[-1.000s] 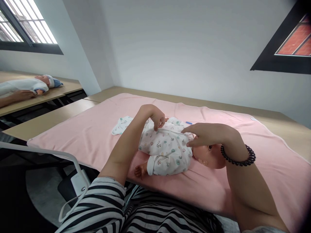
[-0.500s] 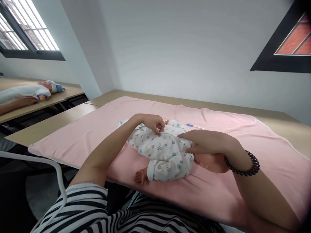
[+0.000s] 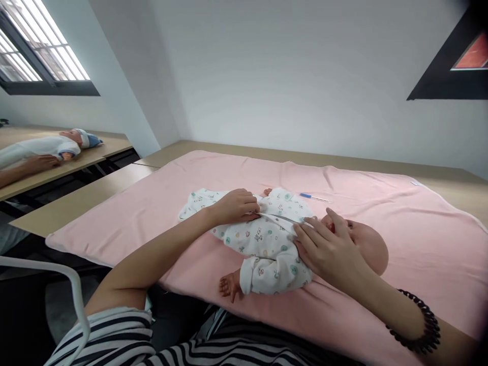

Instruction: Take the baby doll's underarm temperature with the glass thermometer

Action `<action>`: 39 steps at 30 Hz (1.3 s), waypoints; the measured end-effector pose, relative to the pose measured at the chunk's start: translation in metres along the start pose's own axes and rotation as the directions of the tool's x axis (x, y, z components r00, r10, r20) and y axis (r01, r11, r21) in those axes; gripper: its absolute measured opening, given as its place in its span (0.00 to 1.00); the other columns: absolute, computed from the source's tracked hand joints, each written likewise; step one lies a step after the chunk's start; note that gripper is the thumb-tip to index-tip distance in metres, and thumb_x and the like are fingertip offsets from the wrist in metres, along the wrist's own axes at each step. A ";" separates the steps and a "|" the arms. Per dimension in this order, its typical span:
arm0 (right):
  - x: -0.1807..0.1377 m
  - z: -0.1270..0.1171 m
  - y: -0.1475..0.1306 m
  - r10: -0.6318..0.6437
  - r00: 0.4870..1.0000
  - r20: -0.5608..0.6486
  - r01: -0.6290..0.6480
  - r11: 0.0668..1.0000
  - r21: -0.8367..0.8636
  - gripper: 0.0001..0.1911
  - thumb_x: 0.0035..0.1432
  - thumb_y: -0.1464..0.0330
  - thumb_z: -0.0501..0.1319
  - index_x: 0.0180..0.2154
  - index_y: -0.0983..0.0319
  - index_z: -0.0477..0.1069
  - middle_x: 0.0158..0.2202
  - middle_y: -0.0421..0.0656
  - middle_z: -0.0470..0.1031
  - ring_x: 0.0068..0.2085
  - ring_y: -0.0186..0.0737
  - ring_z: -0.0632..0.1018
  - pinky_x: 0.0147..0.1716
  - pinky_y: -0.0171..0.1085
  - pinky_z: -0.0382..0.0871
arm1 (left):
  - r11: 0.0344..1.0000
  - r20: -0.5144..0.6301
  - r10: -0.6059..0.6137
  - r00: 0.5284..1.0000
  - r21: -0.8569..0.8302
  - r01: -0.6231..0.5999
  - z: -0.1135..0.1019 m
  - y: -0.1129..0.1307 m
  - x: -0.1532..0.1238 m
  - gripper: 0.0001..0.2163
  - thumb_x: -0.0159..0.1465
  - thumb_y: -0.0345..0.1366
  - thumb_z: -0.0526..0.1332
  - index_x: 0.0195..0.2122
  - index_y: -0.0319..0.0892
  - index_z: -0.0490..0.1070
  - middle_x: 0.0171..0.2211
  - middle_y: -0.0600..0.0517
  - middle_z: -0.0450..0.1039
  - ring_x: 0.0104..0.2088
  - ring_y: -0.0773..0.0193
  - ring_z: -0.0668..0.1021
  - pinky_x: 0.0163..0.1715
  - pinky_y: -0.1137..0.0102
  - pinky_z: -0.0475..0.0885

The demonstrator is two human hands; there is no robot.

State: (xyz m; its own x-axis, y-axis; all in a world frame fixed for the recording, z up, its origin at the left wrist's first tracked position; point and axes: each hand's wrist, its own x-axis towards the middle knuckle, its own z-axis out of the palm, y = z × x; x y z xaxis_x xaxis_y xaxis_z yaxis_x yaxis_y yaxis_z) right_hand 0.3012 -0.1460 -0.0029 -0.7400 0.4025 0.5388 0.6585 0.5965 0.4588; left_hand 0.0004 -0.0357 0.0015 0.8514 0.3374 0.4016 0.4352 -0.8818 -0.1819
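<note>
A baby doll [image 3: 368,246] lies on its back, head to the right, dressed in a white printed onesie [image 3: 263,244]. My left hand [image 3: 238,206] is closed at the garment's front, its fingertips pinching the opening edge near the doll's middle. Across the doll's neck and upper chest rests my right hand [image 3: 331,249], fingers stretched and apart, touching the collar and covering part of the doll's face. The doll's near hand [image 3: 230,285] sticks out of its sleeve towards me. Under the doll is a pink blanket [image 3: 152,203].
A blue-capped thin stick [image 3: 312,196] lies on the blanket beyond the doll. On another table [image 3: 46,175] at left lies a second doll [image 3: 38,147], with another person's hand [image 3: 41,162] beside it. A white curved tube [image 3: 76,290] stands at my lower left.
My right hand has turned and drawn back towards me, its fingers now flatter, uncovering more of the doll's head. My left hand has stayed at the garment's front and lies lower against it.
</note>
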 end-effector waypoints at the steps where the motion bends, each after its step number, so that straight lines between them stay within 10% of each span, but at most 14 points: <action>1: -0.002 0.001 -0.003 0.012 0.999 -0.029 -0.012 1.000 -0.025 0.12 0.69 0.72 0.60 0.50 0.70 0.75 0.45 0.52 0.81 0.52 0.53 0.78 0.63 0.65 0.55 | 0.999 0.005 0.007 1.000 0.049 -0.007 0.000 0.002 0.001 0.13 0.74 0.40 0.53 0.34 0.44 0.72 0.30 0.51 0.75 0.33 0.64 0.74 0.40 0.67 0.67; 13: -0.008 0.005 -0.009 0.060 0.993 -0.103 -0.069 0.994 -0.089 0.11 0.67 0.70 0.62 0.49 0.66 0.76 0.45 0.48 0.82 0.50 0.50 0.79 0.65 0.67 0.54 | 0.933 -0.021 0.127 0.992 0.341 -0.112 0.002 0.011 -0.003 0.12 0.75 0.35 0.53 0.34 0.42 0.69 0.29 0.52 0.72 0.32 0.64 0.72 0.33 0.68 0.64; 39: -0.012 0.011 -0.011 0.022 0.999 -0.029 -0.024 0.997 -0.072 0.14 0.67 0.71 0.62 0.51 0.72 0.76 0.43 0.50 0.81 0.43 0.46 0.78 0.46 0.47 0.71 | 0.923 -0.008 0.076 0.997 0.379 -0.067 0.007 0.021 -0.003 0.08 0.72 0.30 0.54 0.36 0.39 0.70 0.30 0.51 0.72 0.30 0.63 0.74 0.22 0.69 0.59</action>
State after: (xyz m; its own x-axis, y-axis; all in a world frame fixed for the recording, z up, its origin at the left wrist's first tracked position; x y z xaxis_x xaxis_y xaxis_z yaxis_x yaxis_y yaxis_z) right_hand 0.3009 -0.1502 -0.0219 -0.7211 0.3953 0.5691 0.6843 0.5353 0.4952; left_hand 0.0091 -0.0524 -0.0098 0.8798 0.2669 0.3934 0.4552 -0.7118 -0.5350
